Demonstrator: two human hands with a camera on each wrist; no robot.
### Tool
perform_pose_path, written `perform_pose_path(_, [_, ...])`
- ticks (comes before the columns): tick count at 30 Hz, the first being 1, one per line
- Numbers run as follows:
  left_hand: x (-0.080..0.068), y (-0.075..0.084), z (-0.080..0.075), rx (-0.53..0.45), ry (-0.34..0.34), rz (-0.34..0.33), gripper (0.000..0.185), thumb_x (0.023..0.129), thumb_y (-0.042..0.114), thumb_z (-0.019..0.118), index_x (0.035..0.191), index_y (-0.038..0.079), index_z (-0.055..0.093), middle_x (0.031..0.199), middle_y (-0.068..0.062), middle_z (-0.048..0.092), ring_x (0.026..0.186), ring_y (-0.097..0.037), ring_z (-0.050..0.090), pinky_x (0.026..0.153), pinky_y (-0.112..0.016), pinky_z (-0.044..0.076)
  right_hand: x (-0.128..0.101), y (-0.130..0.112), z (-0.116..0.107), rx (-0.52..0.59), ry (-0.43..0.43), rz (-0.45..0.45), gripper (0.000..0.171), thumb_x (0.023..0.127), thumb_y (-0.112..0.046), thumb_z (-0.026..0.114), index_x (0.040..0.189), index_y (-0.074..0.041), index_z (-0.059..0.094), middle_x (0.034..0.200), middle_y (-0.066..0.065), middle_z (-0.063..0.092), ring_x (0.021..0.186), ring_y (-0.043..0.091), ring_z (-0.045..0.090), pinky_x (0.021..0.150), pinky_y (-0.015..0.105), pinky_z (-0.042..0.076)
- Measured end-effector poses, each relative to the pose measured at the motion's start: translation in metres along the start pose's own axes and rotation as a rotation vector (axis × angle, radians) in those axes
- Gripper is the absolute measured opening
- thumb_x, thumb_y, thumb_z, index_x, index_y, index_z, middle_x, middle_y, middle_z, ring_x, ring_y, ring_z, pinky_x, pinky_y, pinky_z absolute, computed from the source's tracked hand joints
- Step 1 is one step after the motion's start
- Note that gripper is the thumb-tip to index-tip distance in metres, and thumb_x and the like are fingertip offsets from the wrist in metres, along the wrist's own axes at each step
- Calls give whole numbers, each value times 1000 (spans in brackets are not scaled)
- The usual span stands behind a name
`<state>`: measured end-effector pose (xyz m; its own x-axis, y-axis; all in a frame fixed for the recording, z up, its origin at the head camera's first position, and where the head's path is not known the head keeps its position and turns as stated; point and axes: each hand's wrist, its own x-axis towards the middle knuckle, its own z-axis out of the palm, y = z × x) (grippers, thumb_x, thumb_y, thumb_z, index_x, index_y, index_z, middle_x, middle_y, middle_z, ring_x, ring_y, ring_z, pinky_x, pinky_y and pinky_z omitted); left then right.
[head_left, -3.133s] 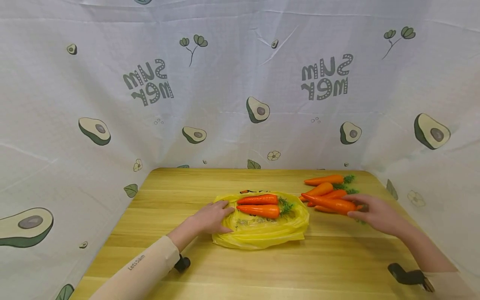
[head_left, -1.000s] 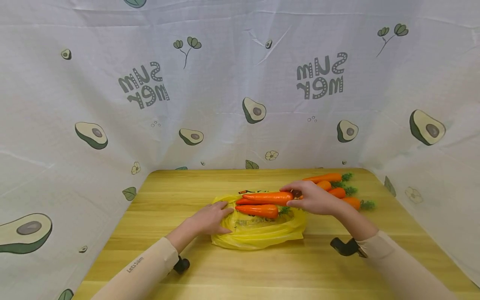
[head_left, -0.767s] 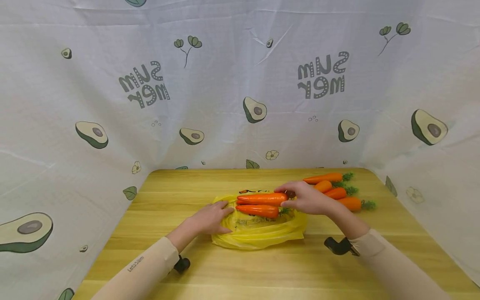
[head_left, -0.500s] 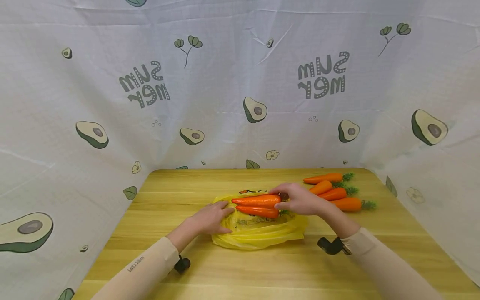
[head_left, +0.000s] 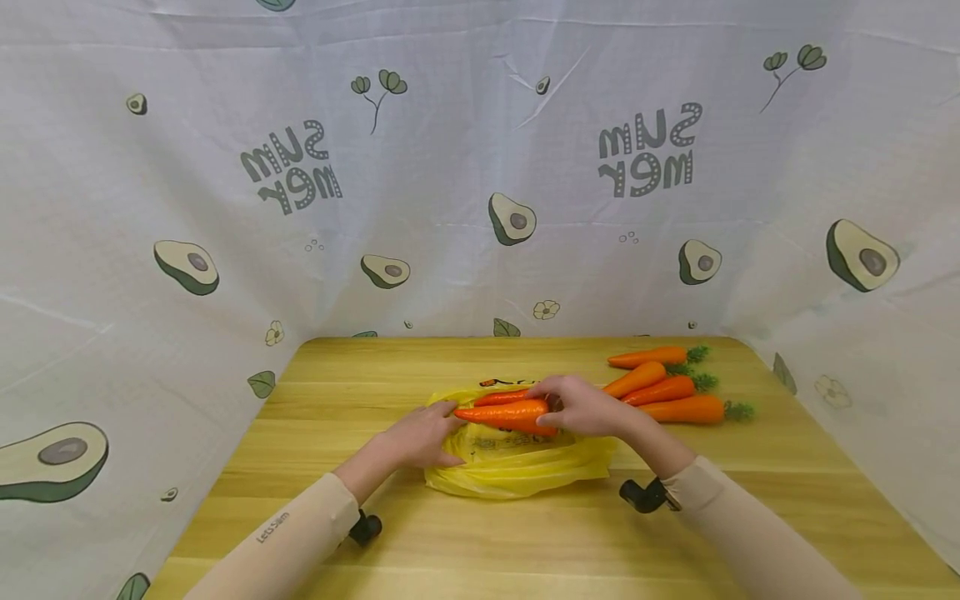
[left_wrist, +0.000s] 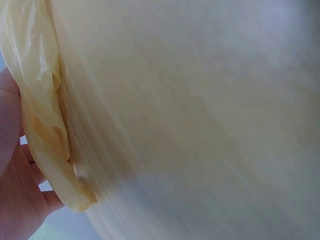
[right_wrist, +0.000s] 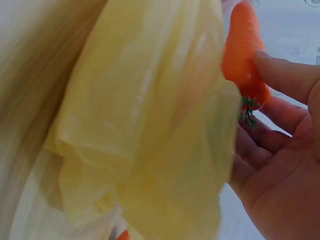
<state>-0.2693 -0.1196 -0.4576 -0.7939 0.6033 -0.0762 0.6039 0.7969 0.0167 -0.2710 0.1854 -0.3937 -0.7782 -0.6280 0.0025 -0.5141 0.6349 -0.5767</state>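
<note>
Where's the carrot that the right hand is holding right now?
In the head view, the carrot sits centre-table over the yellow bag, gripped by the right hand.

I work at a staged recording booth rather than a lived-in kitchen: a pale wooden table (head_left: 525, 533) stands closed in on three sides by a white cloth backdrop (head_left: 450, 167) printed with avocados and mirrored "SUMMER" lettering, hung in creases right down to the tabletop; plastic-looking carrots (head_left: 660, 387) and a yellow bag (head_left: 517, 467) are the only props laid out
</note>
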Motion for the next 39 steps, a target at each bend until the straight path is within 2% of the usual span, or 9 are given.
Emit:
perform_pose_path(8, [0, 1, 0, 41, 4, 19, 71, 87, 62, 68, 132, 6, 66, 157, -18, 41, 143, -33, 43, 111, -49, 44, 0, 9, 9, -23, -18, 3, 44, 94, -19, 72, 133, -1, 63, 86, -2, 59, 73, 14, 51, 66, 27, 46])
perform_pose_path(11, [0, 0, -1, 40, 3, 17, 77, 88, 62, 68, 140, 7, 59, 158, -19, 40, 144, -34, 42, 112, -49, 42, -1, 11, 11, -49, -4, -3, 41, 94, -19, 73, 130, -3, 65, 87, -4, 60, 75, 13, 52, 68, 27, 47])
perform_pose_path(14, [0, 0, -1, 18, 0, 17, 79, 88, 61, 68, 148, 12, 51, 158, -18, 39, 144, -33, 42, 112, -52, 41, -3, 12, 13, -80, 4, -8, 38, 93, -19, 73, 128, -5, 67, 90, -4, 60, 78, 12, 52, 69, 27, 47])
perform_pose_path(19, [0, 0, -1, -10, -11, 14, 75, 89, 59, 69, 150, 18, 50, 158, -17, 40, 145, -33, 40, 113, -55, 40, -7, 9, 15, -140, 15, -14, 38, 93, -18, 74, 127, -4, 67, 99, -2, 63, 81, 13, 53, 71, 28, 48])
perform_pose_path(23, [0, 0, -3, -15, -15, 14, 74, 89, 57, 70, 149, 18, 51, 157, -17, 41, 145, -34, 40, 112, -56, 40, -9, 5, 17, -176, 27, 11, 38, 93, -17, 73, 128, -5, 67, 114, 4, 66, 90, 16, 56, 79, 35, 50])
perform_pose_path(26, [0, 0, -3, -19, -18, 13, 73, 89, 56, 70, 149, 18, 51, 157, -17, 42, 144, -34, 41, 112, -56, 40, -10, 4, 19, -193, 29, 39, 39, 93, -18, 73, 129, -6, 67, 125, 7, 65, 103, 19, 60, 90, 40, 52])
perform_pose_path(31, [-1, 1, -3, -17, -16, 14, 74, 90, 57, 69, 149, 18, 50, 156, -16, 42, 144, -33, 42, 112, -55, 41, -11, 5, 22, -232, 42, 48, 41, 91, -21, 75, 128, -4, 67, 130, 11, 65, 120, 30, 60, 101, 49, 51])
perform_pose_path(35, [-1, 1, -4, -15, -18, 17, 75, 90, 57, 68, 150, 18, 49, 156, -17, 42, 144, -33, 41, 112, -55, 41, -11, 6, 25, -285, 49, 39, 40, 90, -24, 77, 125, -5, 69, 125, 9, 65, 115, 27, 62, 101, 47, 51])
perform_pose_path(39, [-1, 0, -4, -14, -19, 20, 75, 89, 58, 69, 150, 17, 50, 156, -17, 42, 144, -33, 41, 112, -55, 41, -11, 6, 28, -316, 49, 36, 38, 88, -24, 78, 122, -7, 70, 115, 2, 62, 102, 17, 60, 93, 41, 54])
